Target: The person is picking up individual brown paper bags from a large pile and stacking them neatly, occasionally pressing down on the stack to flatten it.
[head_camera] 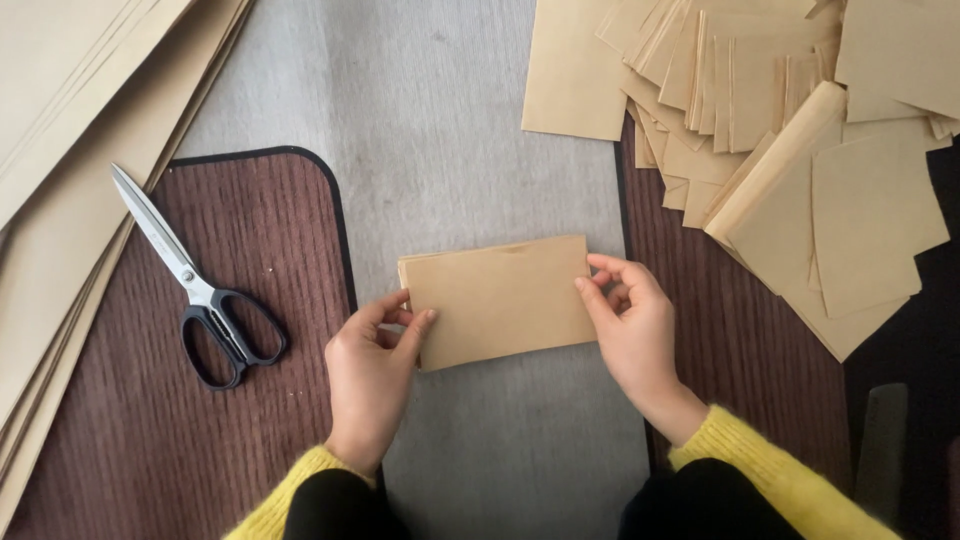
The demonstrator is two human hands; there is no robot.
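Head view: both hands hold a folded sheet of tan paper (pixel 498 300) over the grey strip that runs down the middle of the desk (pixel 450 130), between two dark brown ribbed mats (pixel 130 420).

The left hand (pixel 372 365) pinches the sheet's lower left corner, thumb on top and fingers beneath. The right hand (pixel 632 325) pinches the right edge in the same way. Each grip is pressed together on the paper, not spread.

To do this well, I judge that the edges should be kept flush and the sheet taut and level, with the thumbs close to the corners so the layers cannot slip.

Black-handled scissors (pixel 195 285) lie shut on the left mat. Large tan sheets (pixel 60 150) run along the left edge. A loose heap of cut tan pieces (pixel 780 120) covers the far right corner.
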